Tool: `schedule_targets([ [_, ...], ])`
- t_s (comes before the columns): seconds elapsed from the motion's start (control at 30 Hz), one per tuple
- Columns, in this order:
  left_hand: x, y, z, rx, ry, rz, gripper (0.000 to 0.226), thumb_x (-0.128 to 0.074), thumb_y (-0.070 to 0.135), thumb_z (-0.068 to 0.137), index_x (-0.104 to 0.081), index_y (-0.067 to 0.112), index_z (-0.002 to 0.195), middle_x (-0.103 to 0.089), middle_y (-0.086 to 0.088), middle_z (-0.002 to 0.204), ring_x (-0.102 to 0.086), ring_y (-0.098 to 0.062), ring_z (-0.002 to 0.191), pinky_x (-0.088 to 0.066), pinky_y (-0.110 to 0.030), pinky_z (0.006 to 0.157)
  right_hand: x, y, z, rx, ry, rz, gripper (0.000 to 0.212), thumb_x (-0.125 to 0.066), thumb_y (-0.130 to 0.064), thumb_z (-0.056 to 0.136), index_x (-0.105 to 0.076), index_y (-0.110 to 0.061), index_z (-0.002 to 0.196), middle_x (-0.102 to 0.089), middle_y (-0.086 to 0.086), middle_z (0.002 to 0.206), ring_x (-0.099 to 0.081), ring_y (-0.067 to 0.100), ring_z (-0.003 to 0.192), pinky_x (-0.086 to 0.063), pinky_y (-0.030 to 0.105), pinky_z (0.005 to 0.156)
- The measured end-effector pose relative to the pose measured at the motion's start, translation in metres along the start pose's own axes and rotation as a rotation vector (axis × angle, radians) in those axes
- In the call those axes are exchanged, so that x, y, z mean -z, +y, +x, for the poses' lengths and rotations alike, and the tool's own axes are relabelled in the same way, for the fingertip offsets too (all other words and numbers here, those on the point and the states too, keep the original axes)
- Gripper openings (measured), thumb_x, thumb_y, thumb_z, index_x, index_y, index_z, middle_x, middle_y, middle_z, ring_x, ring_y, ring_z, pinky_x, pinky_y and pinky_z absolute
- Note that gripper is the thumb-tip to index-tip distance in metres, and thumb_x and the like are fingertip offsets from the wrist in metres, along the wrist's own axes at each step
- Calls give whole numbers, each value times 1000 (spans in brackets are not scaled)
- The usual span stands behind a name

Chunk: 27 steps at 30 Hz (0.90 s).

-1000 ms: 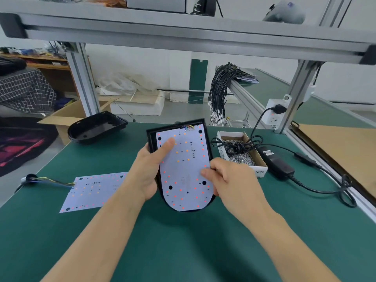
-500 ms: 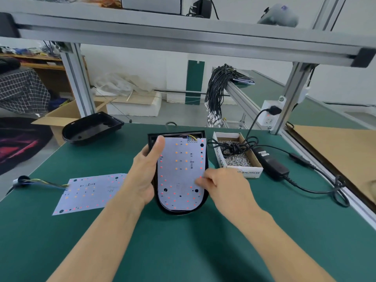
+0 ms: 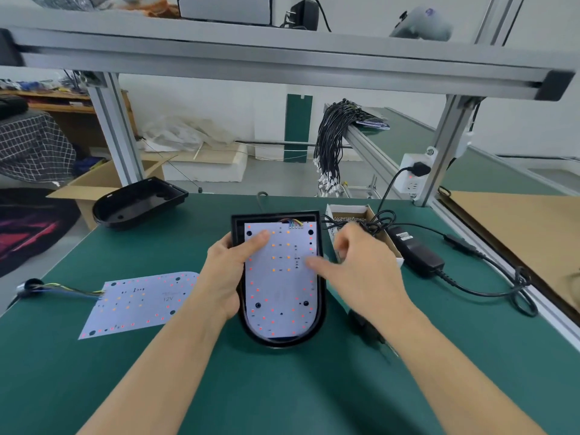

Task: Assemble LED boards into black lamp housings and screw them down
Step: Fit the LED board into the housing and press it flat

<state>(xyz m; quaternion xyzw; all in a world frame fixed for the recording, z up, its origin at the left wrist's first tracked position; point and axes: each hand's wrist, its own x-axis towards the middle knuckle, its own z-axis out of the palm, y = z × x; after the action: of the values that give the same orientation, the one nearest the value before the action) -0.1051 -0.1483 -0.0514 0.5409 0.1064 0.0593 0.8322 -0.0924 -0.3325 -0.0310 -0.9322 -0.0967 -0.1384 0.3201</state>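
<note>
A black lamp housing [image 3: 320, 312] lies flat on the green mat in front of me, with a white LED board [image 3: 279, 293] seated inside it, coloured wires at its far edge. My left hand [image 3: 226, 271] grips the housing's left side, thumb pressing on the board. My right hand [image 3: 361, 271] hovers over the housing's right edge, fingers loosely apart, thumb near the board, holding nothing. A second LED board [image 3: 141, 304] with wires lies to the left. An empty black housing [image 3: 138, 204] sits at the far left edge.
A small cardboard box of screws [image 3: 348, 215] stands just right of the housing, partly behind my right hand. A black power adapter [image 3: 416, 251] and its cables trail to the right. Aluminium frame posts [image 3: 116, 130] and a socket [image 3: 412, 177] stand at the back.
The housing went from tilted up in both hands to lying flat on the mat. My right hand let go of the board and lifted toward the right.
</note>
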Motion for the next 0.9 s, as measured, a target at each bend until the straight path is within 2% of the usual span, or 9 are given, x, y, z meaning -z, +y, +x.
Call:
schedule_targets([
  [0.1,0,1,-2,22,-15,-8,26,-74,29,76,-69,13,96,-76,-8,90,-74,-23,75,-57,-32,54,-3,3,3,-172,-219,562,29,-70,-34,85,-54,-25,108,-62,-14,101,-60,6,90,-43,17,70],
  [0.2,-6,5,-3,23,-6,15,24,-72,35,82,-70,13,93,-76,-6,86,-73,-21,72,-55,-28,50,-17,1,1,-211,-263,785,12,-61,-19,93,-65,-16,104,-72,-3,103,-66,14,95,-52,24,82],
  [0.27,-10,6,-3,-5,17,10,17,-72,27,83,-70,12,90,-76,-9,85,-73,-22,69,-56,-30,51,-23,-1,1,-225,-193,827,10,-62,-15,92,-67,-10,99,-72,11,102,-67,23,93,-53,40,90],
  [0.33,-11,5,-5,-30,33,4,13,-73,20,82,-70,12,91,-75,-12,89,-72,-25,72,-57,-34,54,-24,-4,3,-229,-150,844,21,-67,-13,89,-62,6,96,-61,32,107,-62,32,81,-51,50,89],
  [0.4,-10,5,-7,-33,6,-15,18,-73,22,80,-70,12,94,-75,-12,93,-73,-28,77,-58,-36,57,-20,-6,5,-229,-149,868,28,-72,-12,84,-60,11,94,-55,39,107,-54,24,77,-49,55,87],
  [0.5,-11,6,-6,-9,-27,-22,24,-74,29,76,-70,11,91,-75,-12,89,-73,-28,76,-58,-36,57,-20,-5,6,-241,-167,903,27,-76,-13,79,-64,5,95,-60,34,106,-60,23,79,-47,56,91],
  [0.63,-15,5,-3,-118,-13,76,17,-72,24,82,-69,7,88,-75,-9,84,-73,-23,71,-56,-29,56,-28,-7,1,-261,-98,984,21,-75,-17,81,-64,-7,96,-72,11,94,-71,29,84,-57,46,80],
  [0.77,-11,3,-4,-197,-22,157,24,-75,23,76,-71,10,95,-76,-5,91,-74,-22,81,-59,-28,64,-22,-14,2,-192,-58,998,44,-78,-22,71,-53,4,95,-63,28,99,-66,42,84,-52,62,79],
  [0.9,-9,2,-6,-251,-69,228,36,-77,28,67,-70,11,98,-76,-1,93,-73,-18,83,-56,-21,64,-16,-17,3,-126,-30,908,49,-79,-21,70,-50,10,95,-60,31,97,-64,45,80,-50,65,72],
])
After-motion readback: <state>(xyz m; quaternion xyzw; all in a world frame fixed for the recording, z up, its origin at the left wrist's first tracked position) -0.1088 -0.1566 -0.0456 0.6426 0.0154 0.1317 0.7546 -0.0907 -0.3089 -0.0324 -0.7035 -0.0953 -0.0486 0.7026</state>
